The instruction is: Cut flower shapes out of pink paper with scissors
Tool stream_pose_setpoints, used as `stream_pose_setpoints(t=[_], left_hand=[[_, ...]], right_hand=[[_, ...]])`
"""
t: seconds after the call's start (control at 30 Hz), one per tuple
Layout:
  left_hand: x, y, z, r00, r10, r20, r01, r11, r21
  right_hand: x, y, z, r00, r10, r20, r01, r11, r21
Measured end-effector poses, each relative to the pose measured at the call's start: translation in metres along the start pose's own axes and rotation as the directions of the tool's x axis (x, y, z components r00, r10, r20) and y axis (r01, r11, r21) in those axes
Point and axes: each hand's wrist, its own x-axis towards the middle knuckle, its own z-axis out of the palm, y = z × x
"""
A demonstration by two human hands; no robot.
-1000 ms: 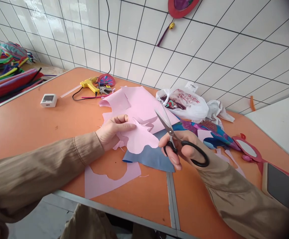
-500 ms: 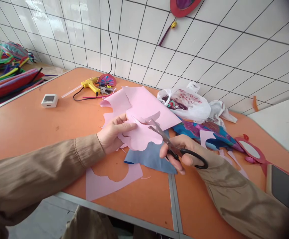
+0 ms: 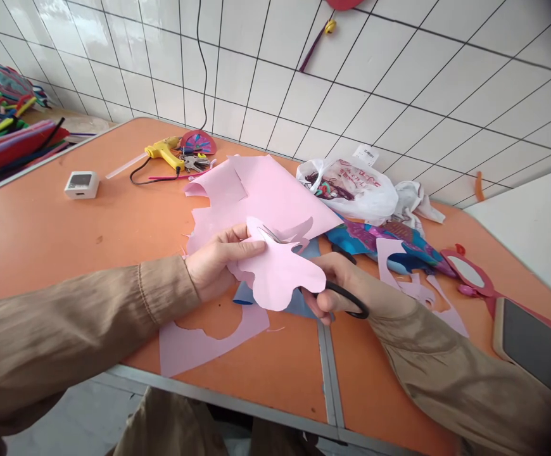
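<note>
My left hand (image 3: 223, 256) pinches a pink wavy-edged cutout (image 3: 285, 275) between thumb and fingers above the table. My right hand (image 3: 339, 282) is closed around the black handles of a pair of scissors (image 3: 351, 299). The blades lie mostly behind the cutout, and a bit of metal shows near its upper edge, by a curling pink strip. Behind the cutout lies a large pink sheet (image 3: 275, 187), partly folded over. A blue sheet (image 3: 306, 307) lies under my hands. Nearer the table edge rests a pink offcut (image 3: 190, 348) with a curved notch.
A yellow glue gun (image 3: 164, 152), keys (image 3: 194, 163) and a small white device (image 3: 82, 184) are at the back left. A white plastic bag (image 3: 365, 190), shiny blue-purple fabric (image 3: 399, 244), a red-framed mirror (image 3: 468, 272) and a phone (image 3: 532, 345) line the right side of the orange table (image 3: 128, 221).
The scissors have pushed forward and left into the pink cutout, so their blades now sit mostly behind it. The cutout is tilted more towards me. The view has shifted slightly.
</note>
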Motion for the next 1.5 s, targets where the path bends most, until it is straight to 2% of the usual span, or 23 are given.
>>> stream_pose_setpoints(t=[0.13, 0.3, 0.53, 0.67, 0.83, 1.07, 1.23, 1.37, 1.5], left_hand=[[0.000, 0.000, 0.001, 1.000, -0.022, -0.001, 0.022, 1.000, 0.014], [0.000, 0.000, 0.002, 1.000, -0.025, -0.011, 0.025, 0.998, 0.059], [-0.001, -0.002, 0.002, 0.996, -0.064, 0.066, 0.065, 0.998, -0.014], [-0.002, -0.003, 0.002, 0.995, -0.074, 0.073, 0.075, 0.997, -0.011], [0.000, -0.004, 0.002, 0.999, -0.048, 0.012, 0.048, 0.998, 0.036], [0.002, -0.006, 0.003, 0.998, 0.044, -0.052, -0.040, 0.995, 0.091], [0.001, -0.003, 0.002, 0.978, 0.128, -0.161, -0.090, 0.969, 0.228], [0.000, -0.001, 0.003, 0.978, 0.167, -0.127, -0.115, 0.932, 0.343], [-0.002, -0.001, 0.004, 0.977, 0.176, -0.119, -0.118, 0.915, 0.387]], right_hand=[[0.002, -0.004, 0.002, 1.000, -0.014, -0.017, 0.014, 1.000, 0.017], [0.001, -0.005, 0.003, 0.999, 0.034, -0.042, -0.034, 0.999, -0.010], [0.003, -0.009, 0.005, 1.000, 0.012, -0.019, -0.013, 0.999, -0.047], [0.004, -0.013, 0.009, 0.999, -0.007, -0.037, 0.004, 0.997, -0.081], [0.002, -0.016, 0.009, 0.993, 0.095, -0.064, -0.106, 0.975, -0.195], [0.001, -0.016, 0.010, 0.972, 0.182, -0.149, -0.204, 0.968, -0.149], [0.003, -0.015, 0.010, 0.962, 0.215, -0.166, -0.235, 0.965, -0.116], [0.003, -0.013, 0.009, 0.956, 0.237, -0.176, -0.260, 0.957, -0.127], [0.003, -0.012, 0.009, 0.941, 0.273, -0.200, -0.307, 0.938, -0.162]])
